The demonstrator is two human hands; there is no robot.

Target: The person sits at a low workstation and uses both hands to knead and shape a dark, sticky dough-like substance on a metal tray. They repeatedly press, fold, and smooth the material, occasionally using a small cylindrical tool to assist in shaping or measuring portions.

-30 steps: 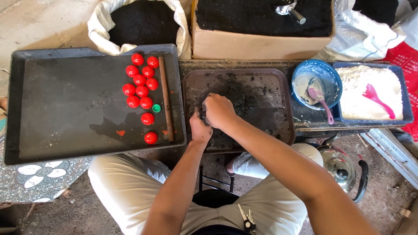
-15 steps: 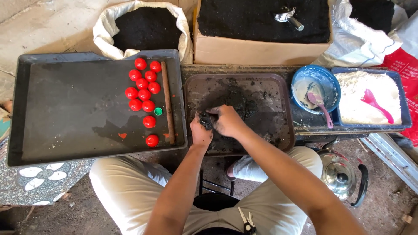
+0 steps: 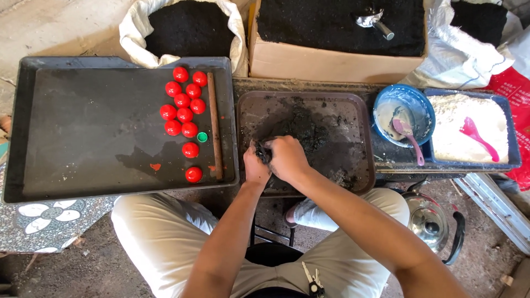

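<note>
My left hand [image 3: 255, 168] and my right hand [image 3: 287, 157] are pressed together over the near left part of a brown tray [image 3: 359, 182], both closed around a lump of dark material [image 3: 261, 149]. More of the dark material [image 3: 301, 128] is smeared and piled in the tray's middle. Left of my hands lies a large black tray [image 3: 83, 127] with several red balls [image 3: 184, 115], one small green cap [image 3: 202, 137] and a thin brown stick [image 3: 214, 126] along its right side.
A blue bowl [image 3: 419, 105] with a purple spoon and a blue tub of white powder [image 3: 510, 160] with a pink scoop stand at the right. Behind are a white sack [image 3: 132, 33] and a cardboard box [image 3: 331, 66] of black material. A metal kettle [image 3: 428, 221] sits on the floor.
My hands have drawn back from the tray's middle toward its near left edge, still working the dark lump between them. The camera view has shifted slightly.
</note>
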